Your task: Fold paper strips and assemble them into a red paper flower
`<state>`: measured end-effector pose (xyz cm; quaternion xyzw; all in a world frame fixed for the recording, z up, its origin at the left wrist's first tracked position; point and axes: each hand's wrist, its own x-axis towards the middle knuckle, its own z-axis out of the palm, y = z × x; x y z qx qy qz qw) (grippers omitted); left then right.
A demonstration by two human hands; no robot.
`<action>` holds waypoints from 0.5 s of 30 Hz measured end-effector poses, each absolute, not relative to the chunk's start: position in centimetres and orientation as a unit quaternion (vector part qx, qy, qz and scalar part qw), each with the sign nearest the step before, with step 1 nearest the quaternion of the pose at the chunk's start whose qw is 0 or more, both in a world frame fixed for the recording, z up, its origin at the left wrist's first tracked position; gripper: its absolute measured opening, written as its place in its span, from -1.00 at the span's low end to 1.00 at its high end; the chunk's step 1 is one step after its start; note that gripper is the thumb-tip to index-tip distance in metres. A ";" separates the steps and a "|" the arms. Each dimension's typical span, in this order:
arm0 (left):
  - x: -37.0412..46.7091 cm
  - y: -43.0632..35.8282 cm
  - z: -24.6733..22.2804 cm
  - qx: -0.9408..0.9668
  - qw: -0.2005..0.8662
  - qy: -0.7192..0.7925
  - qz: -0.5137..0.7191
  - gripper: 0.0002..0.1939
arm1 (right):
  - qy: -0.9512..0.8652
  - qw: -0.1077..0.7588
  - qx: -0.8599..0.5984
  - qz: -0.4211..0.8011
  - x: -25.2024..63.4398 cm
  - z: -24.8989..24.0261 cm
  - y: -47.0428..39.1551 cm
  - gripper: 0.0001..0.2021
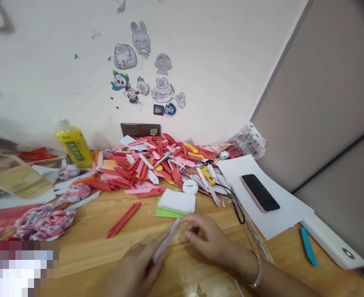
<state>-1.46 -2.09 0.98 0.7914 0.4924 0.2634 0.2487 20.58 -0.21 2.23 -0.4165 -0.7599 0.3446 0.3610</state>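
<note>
My left hand (pixel 138 264), slightly blurred, is closed on a narrow folded white paper strip (pixel 166 241) that slants up and to the right above the wooden table. Close by on the right is my right hand (pixel 211 237), its index finger stretched toward the strip's upper end and its thumb apart. Whether that fingertip touches the paper I cannot tell. Just beyond both hands lie small white paper sheets (pixel 177 201) on green paper (pixel 166 212). One red folded strip (pixel 123 220) rests to the left of them.
Against the wall spreads a large pile of folded paper pieces (pixel 157 161), with a yellow glue gun (pixel 207 175) and a white round case (pixel 190 187) beside it. A bottle (pixel 75 144) stands left. A phone (pixel 260 193) lies on white sheets (pixel 237 173) at right.
</note>
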 end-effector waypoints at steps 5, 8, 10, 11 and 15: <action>-1.2 -2.5 -1.3 0.826 0.208 0.453 0.264 -0.53 | -0.885 0.269 -0.293 0.243 19.3 2.3 -1.5 -0.78; -1.0 -2.6 -1.9 0.839 0.199 0.429 0.270 -0.49 | -0.898 0.247 -0.288 0.222 18.9 1.7 -1.5 -0.83; -1.0 -2.7 -1.8 0.846 0.193 0.418 0.269 -0.48 | -0.904 0.241 -0.287 0.204 18.9 1.2 -1.4 -0.88; -1.0 -2.7 -1.7 0.851 0.191 0.408 0.270 -0.47 | -0.909 0.240 -0.285 0.187 18.9 1.0 -1.4 -0.88; -1.2 -2.5 0.2 0.872 0.178 0.375 0.259 -0.54 | -0.932 0.233 -0.259 0.096 19.2 0.5 -1.1 -0.77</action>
